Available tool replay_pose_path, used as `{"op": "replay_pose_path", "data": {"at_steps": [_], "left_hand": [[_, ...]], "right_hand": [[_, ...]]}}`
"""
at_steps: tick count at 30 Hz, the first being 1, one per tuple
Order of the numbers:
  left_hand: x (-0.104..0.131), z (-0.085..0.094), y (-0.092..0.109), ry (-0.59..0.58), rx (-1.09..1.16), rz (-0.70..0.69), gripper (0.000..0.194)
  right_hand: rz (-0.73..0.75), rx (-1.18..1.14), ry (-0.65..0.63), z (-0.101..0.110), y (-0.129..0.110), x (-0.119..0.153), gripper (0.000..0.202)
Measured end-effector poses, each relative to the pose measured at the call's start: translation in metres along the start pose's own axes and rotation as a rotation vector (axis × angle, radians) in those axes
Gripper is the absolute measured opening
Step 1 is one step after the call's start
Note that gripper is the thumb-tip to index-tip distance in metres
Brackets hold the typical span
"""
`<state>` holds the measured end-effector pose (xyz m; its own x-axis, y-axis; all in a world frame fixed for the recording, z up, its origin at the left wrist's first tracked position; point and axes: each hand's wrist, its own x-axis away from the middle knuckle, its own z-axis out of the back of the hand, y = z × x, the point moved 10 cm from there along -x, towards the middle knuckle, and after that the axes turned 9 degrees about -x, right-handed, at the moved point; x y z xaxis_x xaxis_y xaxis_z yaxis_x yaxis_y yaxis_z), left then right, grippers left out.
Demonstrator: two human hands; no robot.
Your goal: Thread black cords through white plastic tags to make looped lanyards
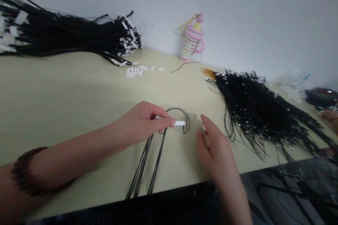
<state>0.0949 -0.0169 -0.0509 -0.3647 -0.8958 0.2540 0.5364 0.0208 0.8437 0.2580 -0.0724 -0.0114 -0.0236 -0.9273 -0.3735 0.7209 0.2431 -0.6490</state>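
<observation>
My left hand [144, 123] pinches a small white tube piece [180, 123] together with several thin black cords [148, 161]. The cords run from the table's front edge up to my fingers and curl into a loop [182, 116] just past the white piece. My right hand [213, 147] hovers a short way right of the loop, fingers slightly apart and pointing toward it, holding nothing that I can see.
A big bundle of black cords with white tips [66, 31] lies at the back left, loose white pieces [138, 71] beside it. A pink and yellow bottle-shaped toy [192, 40] stands by the wall. Another black cord pile [258, 112] spreads at the right. Another person's hand [331, 116] shows at the far right.
</observation>
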Motion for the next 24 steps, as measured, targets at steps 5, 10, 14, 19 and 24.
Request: {"op": "replay_pose_path", "data": {"at_steps": [5,10,14,19,24], "left_hand": [[0.0,0.005,-0.004,0.082,0.109,0.032,0.026],[-0.001,0.005,-0.005,0.07,0.179,0.01,0.021],[-0.002,0.005,-0.004,0.08,0.219,0.007,0.026],[-0.003,0.005,-0.007,0.084,0.226,0.018,0.031],[-0.003,0.006,-0.007,0.08,0.237,0.023,0.035]], "right_hand": [[0.001,-0.152,-0.038,0.0,-0.032,0.006,0.015],[-0.145,-0.534,-0.287,-0.05,-0.04,0.022,0.011],[-0.221,-0.704,-0.227,-0.07,-0.026,0.023,0.008],[-0.186,-0.719,-0.229,-0.069,-0.028,0.019,0.003],[-0.224,-0.762,-0.198,-0.047,-0.029,0.014,0.004]]}}
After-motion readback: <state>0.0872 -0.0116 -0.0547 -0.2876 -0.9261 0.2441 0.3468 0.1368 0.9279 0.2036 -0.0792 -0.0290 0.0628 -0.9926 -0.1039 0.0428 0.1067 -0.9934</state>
